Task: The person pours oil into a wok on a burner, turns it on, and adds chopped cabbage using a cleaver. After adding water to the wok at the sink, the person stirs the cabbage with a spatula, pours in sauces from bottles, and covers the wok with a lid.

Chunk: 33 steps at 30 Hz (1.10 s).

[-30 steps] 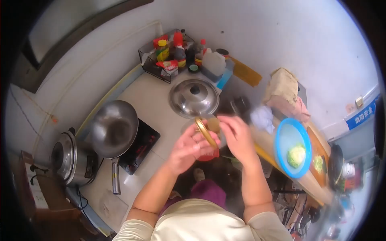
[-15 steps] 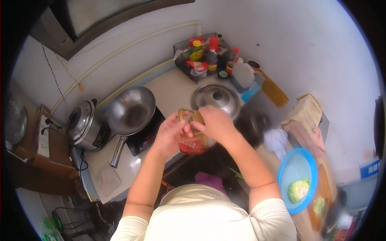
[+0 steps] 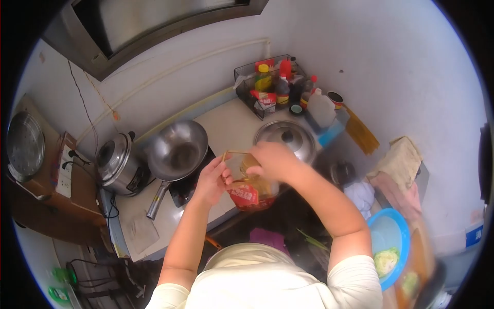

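A clear container (image 3: 244,193) with a red label and amber tones is in front of me, at the near side of the counter. My left hand (image 3: 212,180) is closed at its upper left, with the fingers on a thin gold-coloured edge. Over the container's top right, my right hand (image 3: 275,160) is bent downward with curled fingers. Blur and the hand itself hide what those fingers hold. Just behind the right hand lies a domed steel lid (image 3: 288,138) with a dark knob.
To the left are a wok (image 3: 177,149) on a black cooktop and a steel cooker (image 3: 119,164). A wire basket (image 3: 252,105) with several bottles stands at the back. A blue basin (image 3: 405,242) holding a cabbage is at the right, near cloths (image 3: 396,162).
The view has turned, so the counter items appear further right. The gold ring in my left hand has gone from standing clear to the top of the labelled container, and my right hand reaches over it.
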Tool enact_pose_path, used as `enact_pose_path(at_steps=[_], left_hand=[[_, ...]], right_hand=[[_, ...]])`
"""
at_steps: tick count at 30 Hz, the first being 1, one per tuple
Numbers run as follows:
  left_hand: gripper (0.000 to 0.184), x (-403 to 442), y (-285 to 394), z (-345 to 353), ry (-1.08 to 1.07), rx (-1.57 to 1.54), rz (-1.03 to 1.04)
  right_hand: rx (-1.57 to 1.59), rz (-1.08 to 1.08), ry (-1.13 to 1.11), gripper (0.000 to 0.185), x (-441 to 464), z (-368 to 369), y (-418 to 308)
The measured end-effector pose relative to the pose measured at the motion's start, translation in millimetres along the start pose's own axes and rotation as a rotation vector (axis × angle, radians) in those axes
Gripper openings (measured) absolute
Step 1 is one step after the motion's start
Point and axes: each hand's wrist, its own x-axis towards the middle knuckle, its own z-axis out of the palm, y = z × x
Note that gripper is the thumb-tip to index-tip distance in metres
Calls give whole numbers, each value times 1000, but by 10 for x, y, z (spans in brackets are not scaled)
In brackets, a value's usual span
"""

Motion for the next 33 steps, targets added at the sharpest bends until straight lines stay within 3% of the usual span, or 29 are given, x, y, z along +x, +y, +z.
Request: enact_pose_path(at_steps=[6,9,12,15,19,22,25,27,30,33], left_hand=[[30,55,24,-62,-56,32,-42],[30,78,59,-82,-73,-6,-58],[29,132,35,-165,-75,46,-53],[30,138,40,-153,-46,67,-46],[36,54,7,81,74,208,129],[35,130,-67,-29,44,622,266],[31,159,-185,-112,12,765,388],[30,164,-250,-111,0,803,480],[30,173,-313,-114,41,801,517],[29,228,-346,-154,71,739,516]], right_hand=[[24,-248,81,38,-24,-60,-43],[-9,-104,89,33,39,-61,-172],[-55,-125,5,34,75,-76,-175],[57,-330,335,35,-14,-60,-81],[496,-42,733,37,-414,42,18],[993,326,1020,39,-691,1007,398],[859,628,1217,39,-1141,1887,680],[515,879,1296,38,-1516,2116,791],[239,1238,1220,37,-2002,2403,947],[127,1334,1226,36,-2319,2589,1123]])
